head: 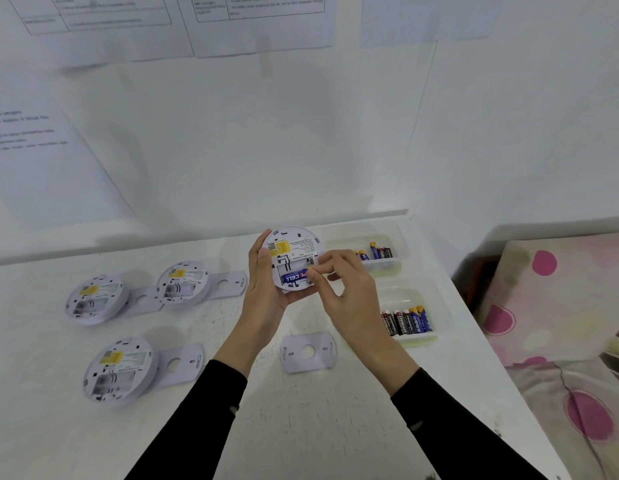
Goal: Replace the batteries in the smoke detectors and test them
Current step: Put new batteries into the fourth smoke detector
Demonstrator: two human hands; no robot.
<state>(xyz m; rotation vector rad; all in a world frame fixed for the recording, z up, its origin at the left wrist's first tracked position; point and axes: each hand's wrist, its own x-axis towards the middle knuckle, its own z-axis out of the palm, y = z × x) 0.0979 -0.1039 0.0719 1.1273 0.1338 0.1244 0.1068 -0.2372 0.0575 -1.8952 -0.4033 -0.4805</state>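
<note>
Both forearms, in black sleeves, reached forward over the white bench (301,427) and met at one smoke detector (293,250), which was held clear above the bench with its labelled back toward the camera. The left hand (266,296) gripped it from its left side and from below, with the thumb laid up along the left rim and the fingers curled under the lower edge. The right hand (351,296) came in from the detector's right. Its thumb and forefinger pinched the right end of a blue battery (294,278) that lay crosswise in the bay in the lower part of the back. Its other fingers were loosely bent and held nothing.

Left of the held detector, three other detectors (119,370) lay back-up on the bench, each overlapping a flat plate. Below the held detector, a loose mounting plate (308,351) lay flat. To its right sat two clear trays, the far tray (401,252) and the near tray (438,308), each holding batteries laid side by side.
</note>
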